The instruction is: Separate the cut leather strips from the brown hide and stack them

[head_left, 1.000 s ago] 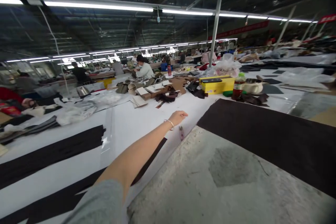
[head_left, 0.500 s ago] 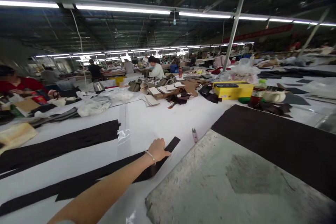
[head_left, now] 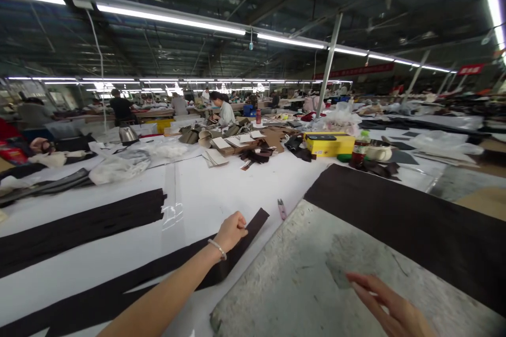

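Observation:
My left hand (head_left: 231, 231), with a bracelet at its wrist, is closed over the end of a long dark fabric strip (head_left: 256, 225) on the white tabletop. Its fingers curl inward, and whatever they may hold is hidden. At the lower right, my right hand (head_left: 389, 305) hovers over a worn grey board (head_left: 284, 268), fingers stretched out and nothing between them. A pair of pink-handled thread snips (head_left: 282, 209) lies by the board's far left edge. Across the board's far side spreads a large dark fabric piece (head_left: 395, 210).
Another dark strip (head_left: 90, 224) lies to the left. Farther back are clear plastic bags (head_left: 122, 166), pale cards (head_left: 215, 158), a yellow box (head_left: 330, 145), a red bottle (head_left: 359, 151) and a white mug (head_left: 379, 151). Several people work at distant tables.
My right hand has come into view at the lower right. My left hand's fingers have curled inward above the strip. The view has turned a little to the right.

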Demonstrator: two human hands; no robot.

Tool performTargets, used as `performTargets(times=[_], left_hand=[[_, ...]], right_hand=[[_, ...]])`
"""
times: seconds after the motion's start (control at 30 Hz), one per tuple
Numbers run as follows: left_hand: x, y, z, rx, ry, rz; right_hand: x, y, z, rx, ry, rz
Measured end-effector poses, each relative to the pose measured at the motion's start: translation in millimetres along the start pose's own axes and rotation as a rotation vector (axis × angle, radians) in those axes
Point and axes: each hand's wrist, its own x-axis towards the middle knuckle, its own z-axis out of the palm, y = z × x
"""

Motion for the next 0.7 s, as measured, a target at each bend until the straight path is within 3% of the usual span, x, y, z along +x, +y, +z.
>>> performTargets(times=[0.13, 0.27, 0.5, 0.7], left_hand=[[-4.5, 12.8, -14.5, -0.107, -0.071, 0.082], [-21.2, 29.7, -27.8, -0.182, -0.112, 0.17], [-45.2, 46.9, -42.6, -0.155, -0.245, 0.303], [-28.6, 48.0, -57.1, -0.161, -0.301, 0.386]], right_hand=[[8.6, -50.3, 20.2, 0.087, -0.053, -0.014], [20.4, -84.1, 43.8, 0.193, -0.119, -0.034], [56.2, -125.7, 92.4, 0.45, -0.191, -0.032], [98.5, -151.3, 117.5, 0.56, -0.199, -0.095]])
